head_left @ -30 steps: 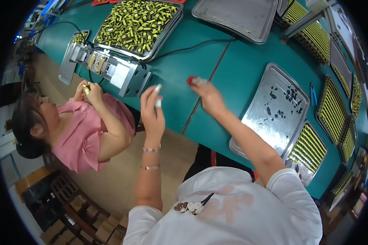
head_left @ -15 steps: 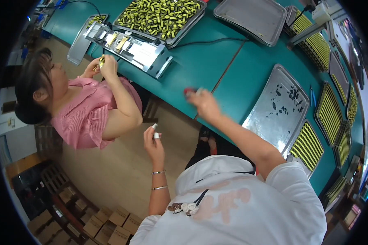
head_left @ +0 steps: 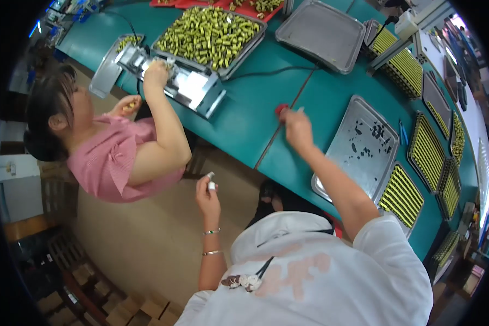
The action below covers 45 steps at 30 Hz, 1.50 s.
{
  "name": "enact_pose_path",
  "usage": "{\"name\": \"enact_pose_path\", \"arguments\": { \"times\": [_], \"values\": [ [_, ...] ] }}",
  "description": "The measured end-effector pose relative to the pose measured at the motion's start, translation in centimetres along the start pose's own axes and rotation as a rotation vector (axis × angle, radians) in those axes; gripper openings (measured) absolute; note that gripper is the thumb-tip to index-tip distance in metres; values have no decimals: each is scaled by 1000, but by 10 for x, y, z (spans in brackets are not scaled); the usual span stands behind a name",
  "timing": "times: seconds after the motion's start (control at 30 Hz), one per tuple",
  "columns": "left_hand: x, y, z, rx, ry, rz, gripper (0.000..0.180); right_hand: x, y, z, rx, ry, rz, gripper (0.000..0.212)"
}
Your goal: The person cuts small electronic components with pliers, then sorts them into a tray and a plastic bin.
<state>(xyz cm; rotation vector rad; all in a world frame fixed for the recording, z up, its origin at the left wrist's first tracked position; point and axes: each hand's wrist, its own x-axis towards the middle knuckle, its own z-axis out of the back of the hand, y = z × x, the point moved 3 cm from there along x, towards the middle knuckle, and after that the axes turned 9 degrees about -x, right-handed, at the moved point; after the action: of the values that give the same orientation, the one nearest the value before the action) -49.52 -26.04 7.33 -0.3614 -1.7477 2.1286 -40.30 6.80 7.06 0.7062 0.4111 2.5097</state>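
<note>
Over the green table, my right hand is closed around a small red object, blurred so its kind is unclear. A pale covering shows at one of its fingertips. My left hand is raised over the floor, off the table's front edge. White coverings sit on its thumb and a finger, whose tips stand apart; nothing shows between them. Beside my right forearm lies a metal tray with scattered black bits.
At left a co-worker reaches to a metal fixture. Behind it stands a tray heaped with yellow-black pieces. A grey tray lies at the back. Rows of yellow-black pieces fill trays at right, near blue tweezers.
My right hand has moved right and slightly away with the red object. My left hand has shifted little. The co-worker's one hand has moved onto the fixture; the view has shifted slightly.
</note>
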Motion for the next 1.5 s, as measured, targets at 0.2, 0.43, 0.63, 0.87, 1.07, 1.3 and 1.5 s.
{"name": "enact_pose_path", "arguments": {
  "times": [0.2, 0.43, 0.63, 0.87, 1.07, 1.3, 1.5],
  "values": [
    [13, -14, -10, -53, 25, -41, 28, -90, 141, 15, 480, 255, 582, 15],
    [22, -3, -21, -97, 58, -7, 29, -24, 53, 27, 183, 56, 63, 16],
    [11, 10, -32, -82, 153, 24, 26, -51, 45, 15, 74, 29, 119, 14],
    [7, 22, -28, -57, 184, 44, 24, -111, 139, 12, 421, 388, 462, 14],
    [-4, 24, -16, -41, 185, 38, 24, -83, 89, 37, 131, 129, 49, 18],
    [-21, 42, -8, -189, 232, 360, 27, -158, 76, 56, 468, 276, -287, 26],
    [-32, 80, -67, -818, 22, 879, 42, -163, 59, 101, 689, 332, -548, 25]
  ]
}}
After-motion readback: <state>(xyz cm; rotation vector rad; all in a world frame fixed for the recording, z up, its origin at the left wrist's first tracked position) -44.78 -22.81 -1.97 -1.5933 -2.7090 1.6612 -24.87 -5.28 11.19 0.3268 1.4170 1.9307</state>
